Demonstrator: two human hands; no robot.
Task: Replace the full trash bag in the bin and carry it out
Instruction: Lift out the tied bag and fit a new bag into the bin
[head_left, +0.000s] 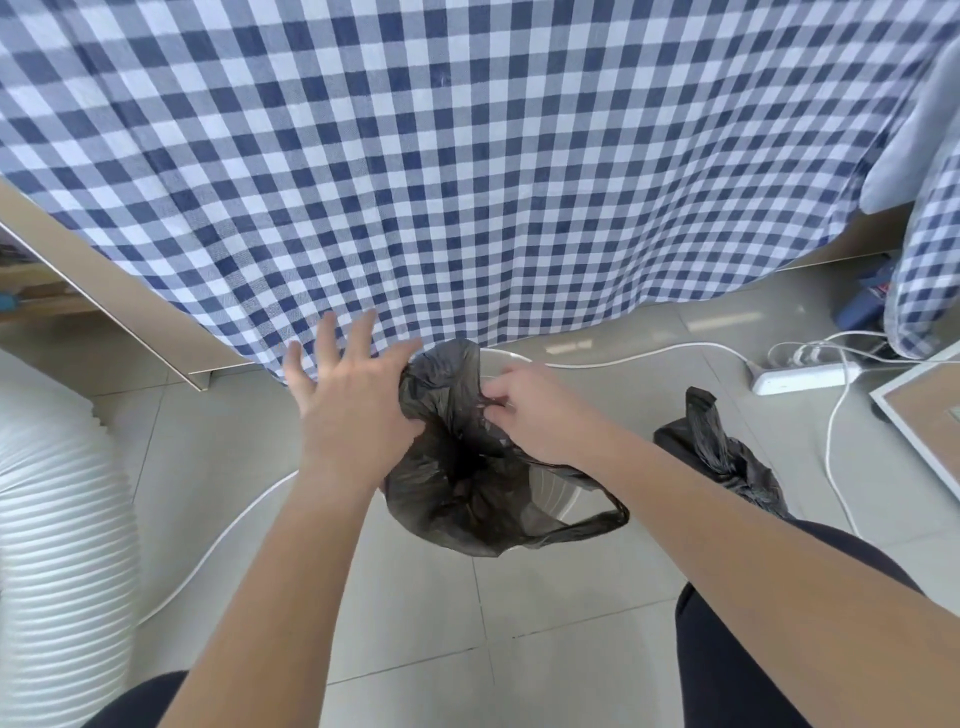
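A fresh black trash bag (467, 483) hangs half spread over a small white bin (558, 499) on the tiled floor. My left hand (353, 400) touches the bag's left edge with its thumb, fingers splayed wide. My right hand (530, 410) pinches the bag's rim near its middle. One bag handle loops loose at the bin's lower right. A tied full black trash bag (719, 452) lies on the floor to the right, just past my right forearm.
A blue-and-white checked cloth (467, 156) hangs over a table right behind the bin. A white ribbed hose (62, 519) lies at left. A white power strip (802, 376) and cables trail at right, beside a framed board (924, 421). My dark-trousered knees fill the lower corners.
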